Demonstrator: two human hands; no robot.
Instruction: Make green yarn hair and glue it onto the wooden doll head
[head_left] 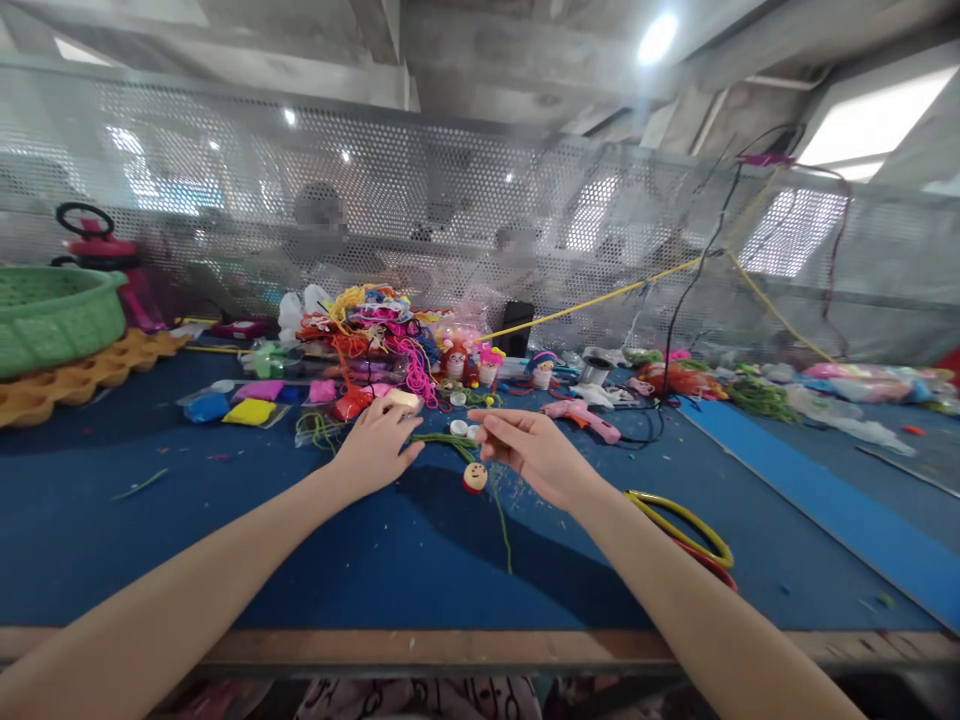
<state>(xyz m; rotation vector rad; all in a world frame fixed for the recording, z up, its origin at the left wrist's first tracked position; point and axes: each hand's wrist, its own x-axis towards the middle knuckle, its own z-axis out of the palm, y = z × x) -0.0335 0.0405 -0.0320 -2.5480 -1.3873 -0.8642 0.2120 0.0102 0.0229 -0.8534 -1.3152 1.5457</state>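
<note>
My left hand reaches over the blue table with its fingers apart, beside a cream-coloured piece near its fingertips. My right hand is raised with thumb and fingers pinched together; what they hold, if anything, is too small to make out. Between the hands a small round piece with a smiling face and a red edge lies on the table. Green yarn runs between my hands, and a thin strand trails toward the front. White caps lie beside my right fingertips.
Behind my hands are a yarn heap, small dolls and a wire spool. A pink glue gun and yellow ring lie right. Colored clay packets, an egg tray and a green basket are left.
</note>
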